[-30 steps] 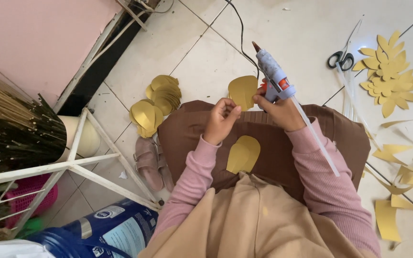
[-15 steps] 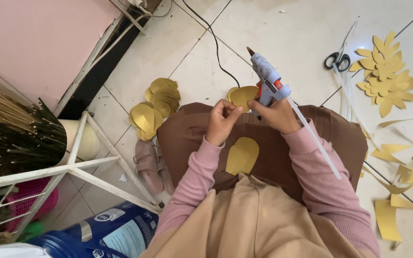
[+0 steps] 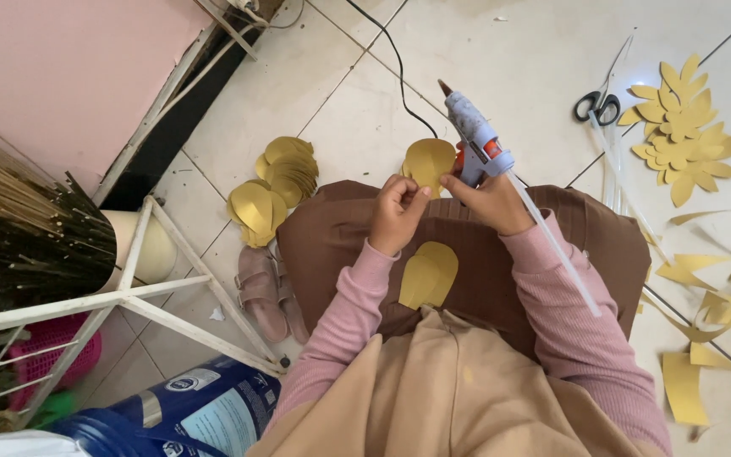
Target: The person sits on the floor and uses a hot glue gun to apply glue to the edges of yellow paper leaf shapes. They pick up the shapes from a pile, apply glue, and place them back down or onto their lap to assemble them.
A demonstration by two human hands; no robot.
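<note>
While the person sits on the white tiled floor (image 3: 518, 51) with a brown skirt (image 3: 332, 228) spread over the lap, both hands work at the skirt's far edge. Left hand (image 3: 395, 211): fingers curled, fingertips pinching the near edge of a gold petal-shaped paper cutout (image 3: 429, 161), which is held upright just past the skirt hem. Right hand (image 3: 488, 199): closed around the grip of a grey-blue hot glue gun with an orange trigger (image 3: 475, 135); thumb and fingertips also meet the same petal. Gun nozzle points up and away, not at the paper. A translucent glue stick (image 3: 556, 245) runs out the back of the gun, across the right pink ribbed sleeve (image 3: 585, 338). Black power cord (image 3: 399, 68) trails off across the floor.

A second gold paper petal (image 3: 427, 275) lies flat on the skirt, near the left wrist. A stack of curved gold petals (image 3: 272, 186) sits on the floor left of the skirt, just beside a pair of pink sandals (image 3: 268, 288). Far right: an assembled gold paper flower (image 3: 687, 131), black-handled scissors (image 3: 596, 106) touching its left side, gold paper offcuts (image 3: 721, 288) scattered nearer. Left: white metal rack frame (image 3: 137, 288), a bundle of thin dry sticks (image 3: 19, 220), pink wall (image 3: 52, 68). A blue cylindrical container (image 3: 188, 410) lies at the bottom.
</note>
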